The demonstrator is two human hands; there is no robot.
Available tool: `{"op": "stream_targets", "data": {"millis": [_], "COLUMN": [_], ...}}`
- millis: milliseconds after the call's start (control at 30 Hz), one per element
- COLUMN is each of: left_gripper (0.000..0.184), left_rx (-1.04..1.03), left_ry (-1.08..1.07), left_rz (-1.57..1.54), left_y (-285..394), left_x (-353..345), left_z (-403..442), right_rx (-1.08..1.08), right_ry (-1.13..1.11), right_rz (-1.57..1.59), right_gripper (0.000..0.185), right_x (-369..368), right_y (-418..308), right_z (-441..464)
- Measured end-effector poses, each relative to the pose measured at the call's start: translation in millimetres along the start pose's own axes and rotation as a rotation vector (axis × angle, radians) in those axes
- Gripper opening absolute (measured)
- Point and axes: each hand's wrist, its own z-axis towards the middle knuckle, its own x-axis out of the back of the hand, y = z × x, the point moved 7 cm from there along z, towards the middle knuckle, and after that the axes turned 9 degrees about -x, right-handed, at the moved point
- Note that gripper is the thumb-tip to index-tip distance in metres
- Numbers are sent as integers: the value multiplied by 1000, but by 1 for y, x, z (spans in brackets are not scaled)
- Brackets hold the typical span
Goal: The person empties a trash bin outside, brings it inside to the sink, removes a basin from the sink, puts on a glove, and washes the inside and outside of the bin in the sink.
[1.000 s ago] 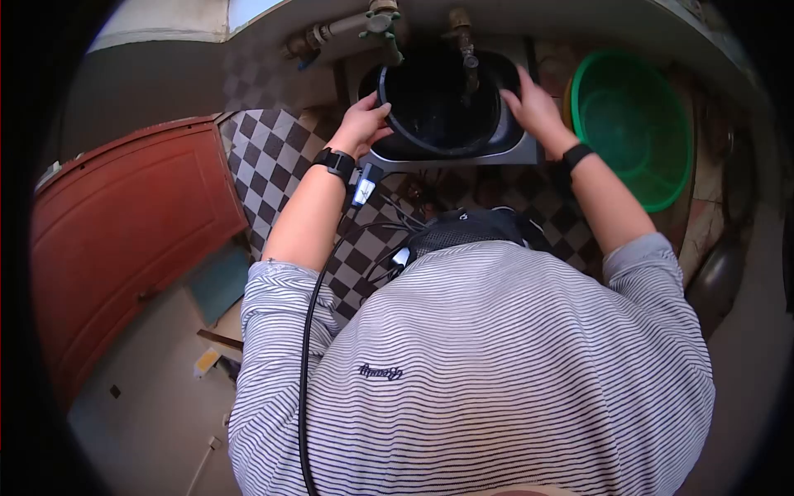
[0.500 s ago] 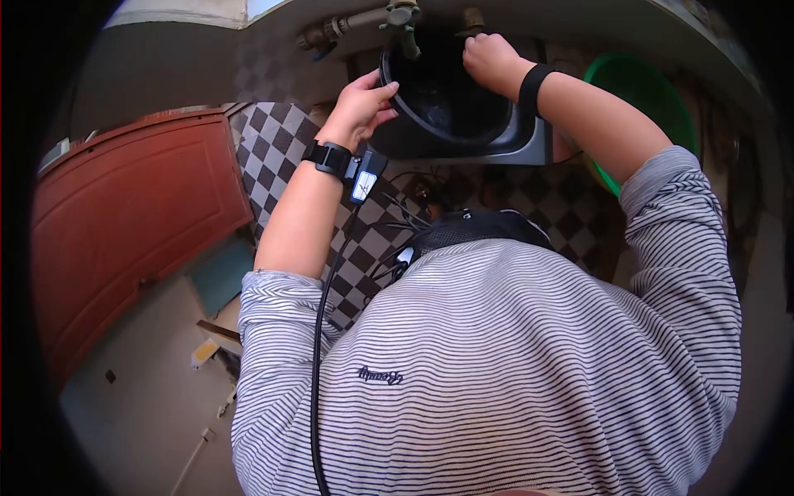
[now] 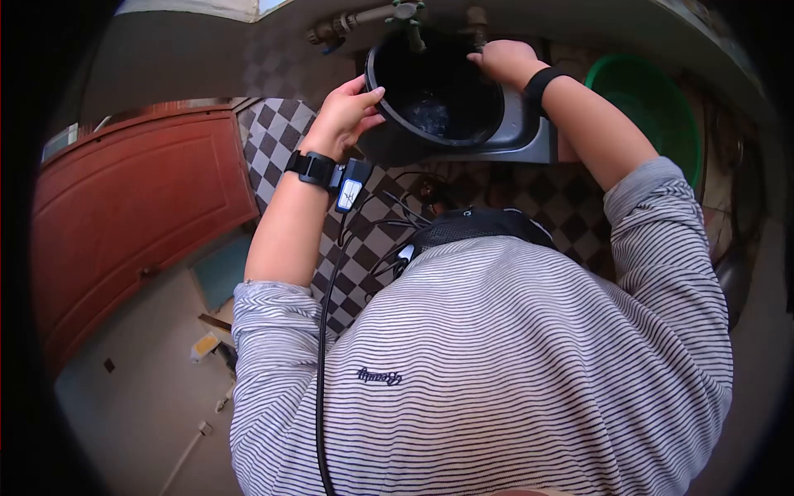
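A black bucket (image 3: 432, 137) sits over the metal sink, its mouth facing up toward me, with a little clear water (image 3: 426, 112) glinting inside. My left hand (image 3: 349, 112) grips its left rim, thumb over the edge and fingers along the outer wall. My right hand (image 3: 506, 63) is closed at the upper right rim, just below a brass-coloured tap (image 3: 477, 26); its fingertips are partly hidden against the dark bucket. Another tap (image 3: 412, 29) on a pipe reaches over the bucket's back edge.
The grey sink edge (image 3: 538, 147) shows right of the bucket. A green basin (image 3: 649, 116) stands farther right. Checkered floor tiles (image 3: 273, 136) and a red-brown door (image 3: 149, 227) are on the left. A black cable (image 3: 324, 397) runs down from my left wrist.
The bucket has shifted left and slightly toward me, and my left hand has moved with it. My right hand has come slightly down and right, showing more of the tap above it.
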Motion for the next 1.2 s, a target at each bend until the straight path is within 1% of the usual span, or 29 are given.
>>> {"op": "stream_targets", "data": {"millis": [67,100,133,167,200,233,267,333,367,433,467,533,567,600,667,700,767,800,900,967,1100,1167,1200], "left_gripper": [33,34,35,35,35,35,35,39,39,43,43,46,40,40,28,28,17,17,15,8,11,15,15], "left_rx": [9,17,22,23,13,6,11,32,43,43,49,-11,-15,-14,43,46,75,77,97,80,82,53,52], "left_ry": [-16,-5,6,5,-11,-31,-44,-115,-130,-69,-77,-4,27,27,-21,-19,-7,-4,57,114,76,133,134], "left_rz": [0,8,11,12,-4,-18,-15,-43,-27,-81,-70,-111,-98,-91,-124,-119,-149,-147,-148,-175,-236,-218,-219], "left_y": [2,1,-1,2,8,11,18,27,26,34,31,37,34,32,24,21,18,14,6,6,4,7,9], "left_x": [-1,0,6,4,-3,-9,-13,-22,-23,-20,-20,-17,-13,-13,-11,-8,-8,-5,0,0,-4,-6,-7], "left_z": [0,-1,-4,-8,-12,-16,-20,-23,-26,-26,-24,-18,-13,-8,0,2,5,8,10,12,24,27,27], "right_rx": [-48,-193,-181,-277,-373,-489,-371,-599,-616,-663,-671,-655,-700,-699,-704,-703,-735,-734,-763,-780,-772,-802,-801], "right_ry": [-93,-226,-229,-368,-410,-543,-317,-320,-314,-485,-482,-674,-702,-704,-792,-796,-864,-869,-914,-908,-973,-1069,-1069], "right_rz": [289,446,497,590,840,1247,1506,1690,1707,1780,1793,1779,1789,1796,1792,1796,1785,1786,1773,1800,1810,1838,1837], "right_gripper": [54,60,66,65,61,65,61,47,47,33,33,20,14,14,13,13,12,12,11,11,10,10,10], "right_x": [3,-16,-39,-70,-92,-110,-154,-128,-133,-143,-150,-170,-181,-185,-200,-206,-212,-216,-225,-227,-234,-238,-236], "right_y": [17,29,32,36,33,16,15,-8,-17,-33,-35,-47,-53,-52,-61,-64,-64,-65,-70,-70,-73,-78,-80], "right_z": [-19,-29,-36,-46,-64,-87,-70,-99,-100,-101,-96,-87,-83,-81,-79,-76,-77,-75,-75,-74,-71,-75,-76]}}
